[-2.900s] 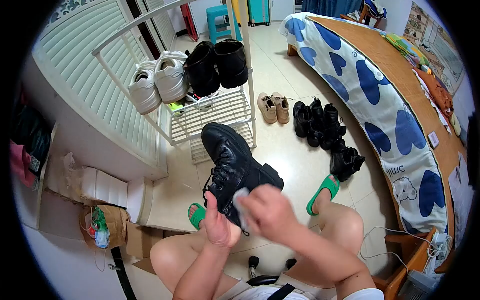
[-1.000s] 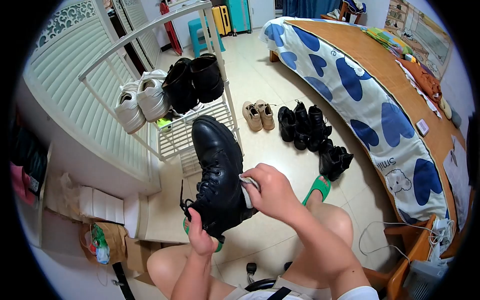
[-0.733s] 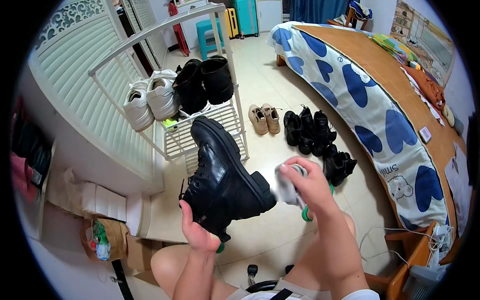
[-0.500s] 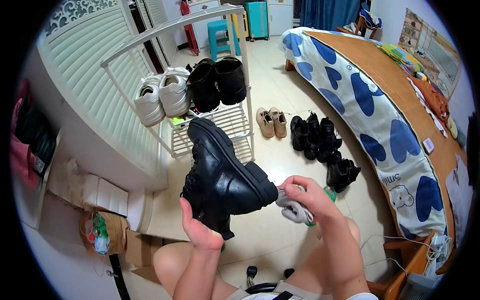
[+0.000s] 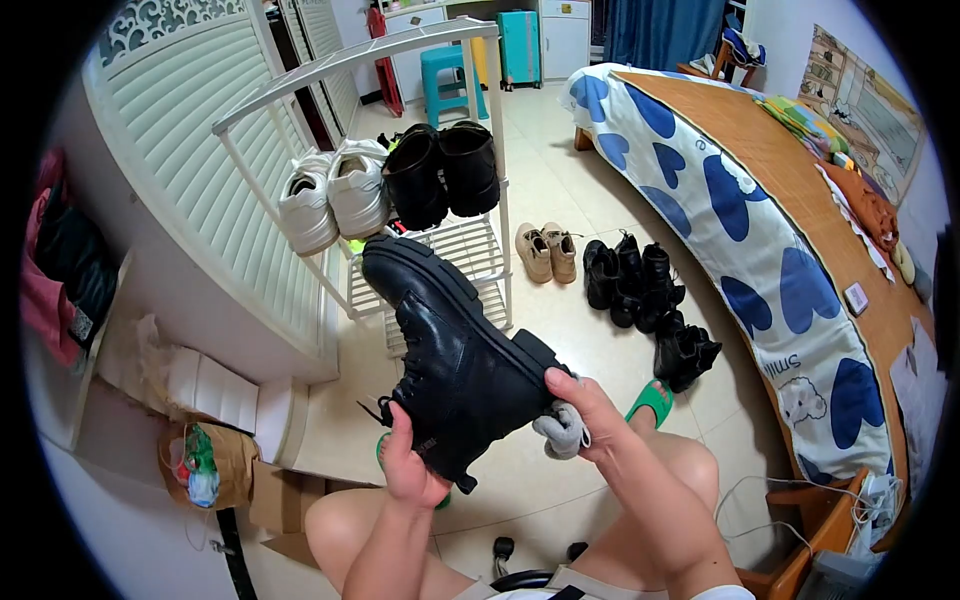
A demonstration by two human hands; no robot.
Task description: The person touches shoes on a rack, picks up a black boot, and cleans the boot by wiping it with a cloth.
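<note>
A black lace-up boot (image 5: 455, 365) is held up in front of me, its toe toward the upper left and its thick sole facing up and right. My left hand (image 5: 413, 462) grips the boot at its shaft, thumb on the near side. At the heel, my right hand (image 5: 590, 412) has its thumb against the sole edge. A crumpled grey cloth (image 5: 562, 432) hangs from the fingers of that hand, just below the heel.
A white rack (image 5: 350, 52) holds white sneakers (image 5: 357, 190) and black shoes (image 5: 468, 170). Beige shoes (image 5: 547, 252) and several black boots (image 5: 628, 282) stand on the floor. The bed (image 5: 740, 200) is at right, a paper bag (image 5: 228, 465) at lower left.
My right hand rubbed the cloth along the boot, moved off to the right, and now touches the heel. The boot has turned from its upper side toward its sole.
</note>
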